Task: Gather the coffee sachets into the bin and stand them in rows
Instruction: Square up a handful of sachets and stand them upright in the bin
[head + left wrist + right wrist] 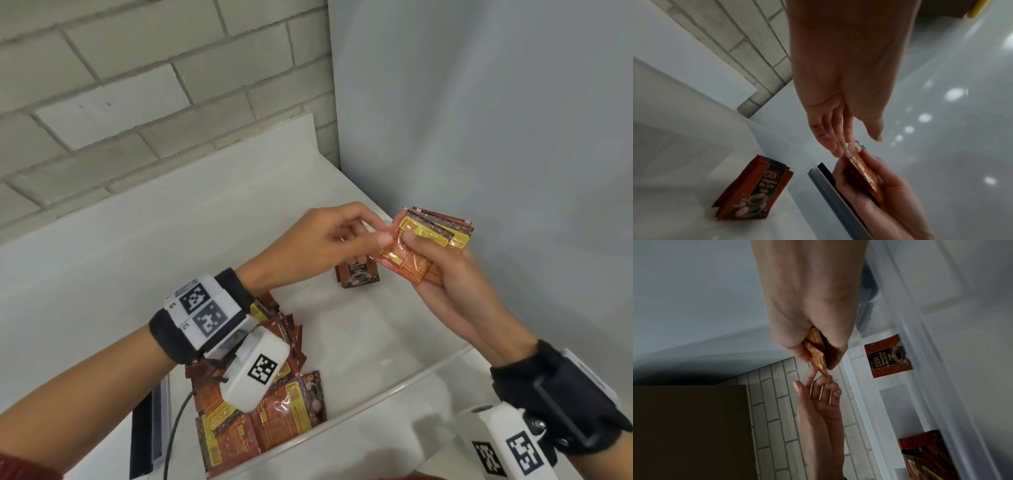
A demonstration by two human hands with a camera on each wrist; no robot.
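Observation:
My right hand (423, 248) grips a fanned stack of orange-red coffee sachets (435, 233) above the far right of the clear bin (394, 387). My left hand (378, 233) reaches across and pinches the left edge of the front sachet between thumb and fingers. The left wrist view shows the stack (865, 172) edge-on, with my left fingertips (835, 151) at its top. A few sachets (358, 275) stand upright in the bin's far corner. A loose pile of sachets (274, 421) lies at the bin's near left, partly hidden under my left wrist.
The bin sits on a white counter (85, 260) against a grey brick wall (120, 102). A plain grey panel (479, 120) closes off the right side. A black-edged handle (150, 428) sits at the bin's left end. The bin's middle floor (359, 335) is bare.

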